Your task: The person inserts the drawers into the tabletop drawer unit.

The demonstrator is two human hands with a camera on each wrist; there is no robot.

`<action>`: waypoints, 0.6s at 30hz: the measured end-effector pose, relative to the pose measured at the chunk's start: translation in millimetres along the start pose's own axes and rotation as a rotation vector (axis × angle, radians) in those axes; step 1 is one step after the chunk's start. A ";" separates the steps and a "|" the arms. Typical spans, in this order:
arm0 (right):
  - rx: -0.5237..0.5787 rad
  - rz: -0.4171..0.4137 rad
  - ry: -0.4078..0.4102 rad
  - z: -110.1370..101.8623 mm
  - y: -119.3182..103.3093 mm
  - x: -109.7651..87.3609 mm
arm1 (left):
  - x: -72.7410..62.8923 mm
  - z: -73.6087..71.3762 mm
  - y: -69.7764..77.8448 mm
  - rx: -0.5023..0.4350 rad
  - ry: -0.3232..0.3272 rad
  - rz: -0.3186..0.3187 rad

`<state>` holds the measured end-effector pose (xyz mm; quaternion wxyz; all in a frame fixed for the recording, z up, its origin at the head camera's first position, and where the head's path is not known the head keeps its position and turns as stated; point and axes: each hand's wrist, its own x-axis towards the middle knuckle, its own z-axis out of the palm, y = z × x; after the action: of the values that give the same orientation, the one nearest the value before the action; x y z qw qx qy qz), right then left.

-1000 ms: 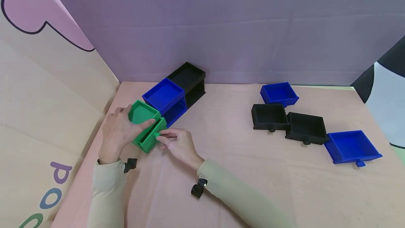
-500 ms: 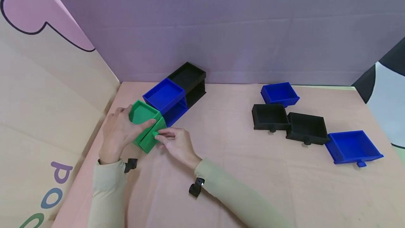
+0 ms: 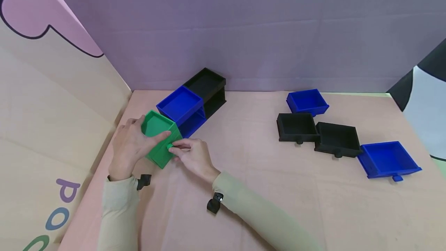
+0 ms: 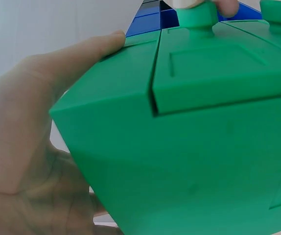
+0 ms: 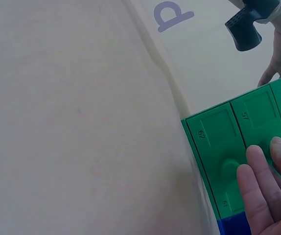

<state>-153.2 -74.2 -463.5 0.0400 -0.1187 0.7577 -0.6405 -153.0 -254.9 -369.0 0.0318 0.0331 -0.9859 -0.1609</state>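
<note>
1. Your left hand (image 3: 129, 146) gripped the green box (image 4: 177, 147) on the bench (image 3: 261, 189), just beside the blue box (image 3: 180, 105).
2. Your right hand (image 3: 195, 156) pinched the knob (image 4: 198, 17) on the green box's upper drawer (image 4: 214, 61).

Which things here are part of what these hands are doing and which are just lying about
In use:
Green drawer unit, held by left hand
Its knob, pinched by right hand

Seemingly just lying about:
Blue cabinet
Black cabinet
Two blue drawers
Two black drawers
</note>
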 end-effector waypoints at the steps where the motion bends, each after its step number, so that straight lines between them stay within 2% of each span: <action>1: -0.002 -0.001 -0.001 -0.2 -0.1 0.0 | 0.0 -0.1 0.1 0.000 0.000 0.001; 11: -0.003 0.005 -0.042 -6.6 0.0 -2.5 | -0.5 1.5 1.8 -0.007 0.000 -0.005; 18: -0.010 0.001 -0.078 -20.9 -4.5 -9.3 | -0.3 0.9 0.5 -0.001 -0.001 -0.008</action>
<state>-148.0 -52.7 -456.3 0.0695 -0.1433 0.7588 -0.6316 -152.8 -254.2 -369.7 0.0308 0.0368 -0.9857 -0.1617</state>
